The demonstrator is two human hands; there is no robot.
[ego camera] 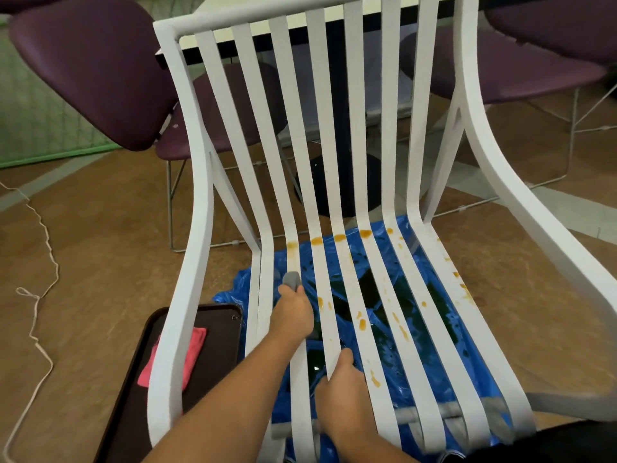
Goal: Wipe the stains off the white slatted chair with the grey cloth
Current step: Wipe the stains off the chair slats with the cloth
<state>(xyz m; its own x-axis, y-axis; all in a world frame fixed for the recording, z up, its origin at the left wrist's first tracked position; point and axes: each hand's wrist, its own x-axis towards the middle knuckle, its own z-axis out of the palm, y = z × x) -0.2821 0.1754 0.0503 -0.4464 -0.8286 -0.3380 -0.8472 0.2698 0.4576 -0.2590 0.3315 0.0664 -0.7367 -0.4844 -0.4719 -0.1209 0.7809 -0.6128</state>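
The white slatted chair stands in front of me, seen from above. Orange stains dot the seat slats, in a row near the bend and scattered toward the front and right. My left hand grips the bunched grey cloth and holds it against a slat on the seat's left side, just below a stain streak. My right hand curls round a neighbouring slat near the seat's front, thumb on top.
A blue plastic sheet lies on the floor under the seat. A dark tray with a pink cloth sits at the lower left. Purple chairs and a table pedestal stand behind. A white cord trails across the floor on the left.
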